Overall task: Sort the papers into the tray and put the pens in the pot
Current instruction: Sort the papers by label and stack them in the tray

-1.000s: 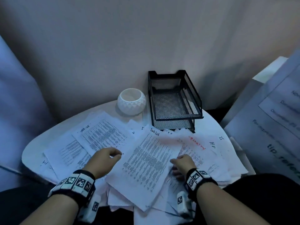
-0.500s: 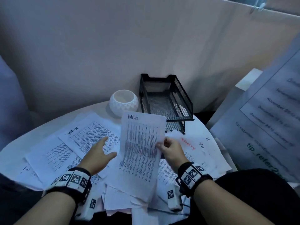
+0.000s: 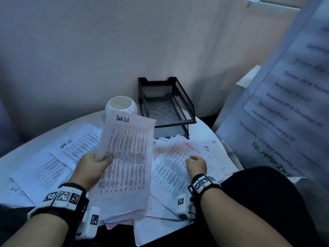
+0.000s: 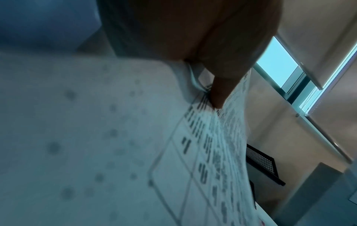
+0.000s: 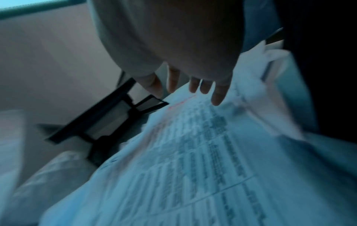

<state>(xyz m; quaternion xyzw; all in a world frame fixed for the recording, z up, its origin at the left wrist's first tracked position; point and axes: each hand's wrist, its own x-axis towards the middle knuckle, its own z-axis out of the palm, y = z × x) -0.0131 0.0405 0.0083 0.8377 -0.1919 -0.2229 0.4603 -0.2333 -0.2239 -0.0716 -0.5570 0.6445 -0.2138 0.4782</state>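
Observation:
My left hand (image 3: 99, 162) pinches the left edge of a printed sheet headed "Task List" (image 3: 127, 154) and holds it up off the pile; the thumb (image 4: 220, 93) presses on its printed face (image 4: 212, 152). My right hand (image 3: 195, 162) hovers with fingers (image 5: 218, 94) spread just above a sheet marked in red (image 3: 178, 157), holding nothing. A black mesh two-tier tray (image 3: 165, 107) stands at the back by the wall, nothing visible in it. A white faceted pot (image 3: 121, 107) sits left of it, partly behind the raised sheet. No pens are visible.
Several loose printed papers (image 3: 58, 157) cover the round white table (image 3: 204, 129), some overhanging its near edge. A large printed notice (image 3: 288, 107) leans at the right. The wall stands close behind the tray. My dark-clad knee (image 3: 267, 193) is at the lower right.
The "Task List" sheet was lifted off the pile by the right hand, then passed to the left hand. The right hand let go and moved right, over the red-marked sheet.

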